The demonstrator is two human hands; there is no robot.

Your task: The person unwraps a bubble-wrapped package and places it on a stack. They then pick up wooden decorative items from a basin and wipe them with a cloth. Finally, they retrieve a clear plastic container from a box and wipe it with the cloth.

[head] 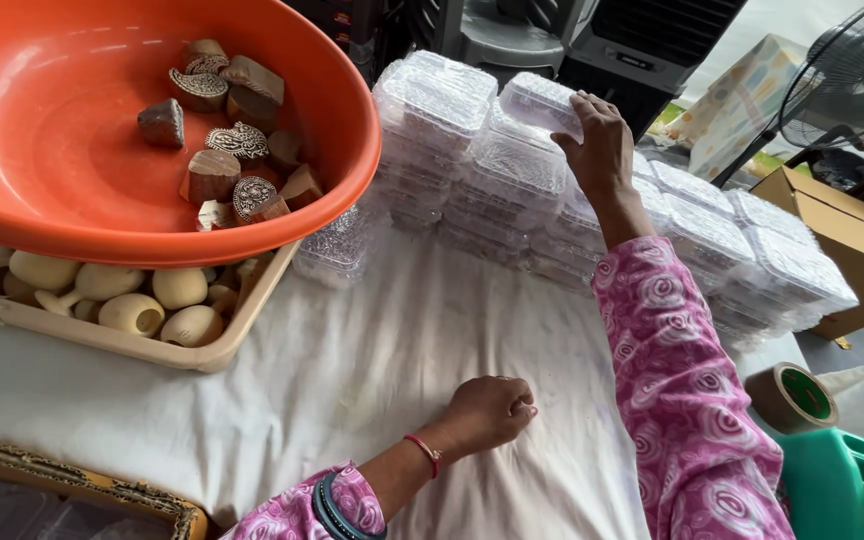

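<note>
A small clear plastic box (540,100) sits on the top of a pile of similar clear plastic boxes (482,170) at the far side of the tabletop (352,360), which is covered with a white cloth. The right hand (597,135) reaches out to this top box; its fingers are half open and curved, and the fingertips (580,98) touch the right edge of the lid, so the hand grips the box lightly from the side. I cannot tell if the box is lifted or rests on the pile. The arm wears a pink sleeve (682,380) with a swirl pattern. The left hand (492,408) lies on the white cloth near the front, well apart from the boxes; its fingers are folded into a loose fist and it holds nothing. A red thread bracelet (424,452) is around its wrist. More stacks of the clear boxes go to the right, toward a cardboard box (842,240). On the left, a big orange basin (62,150) holds carved wooden blocks (227,135), and it rests over a beige tray (202,350) with pale wooden pieces (132,300). At the right lower corner a roll of brown tape (792,395) stands on a green container (832,480).
</note>
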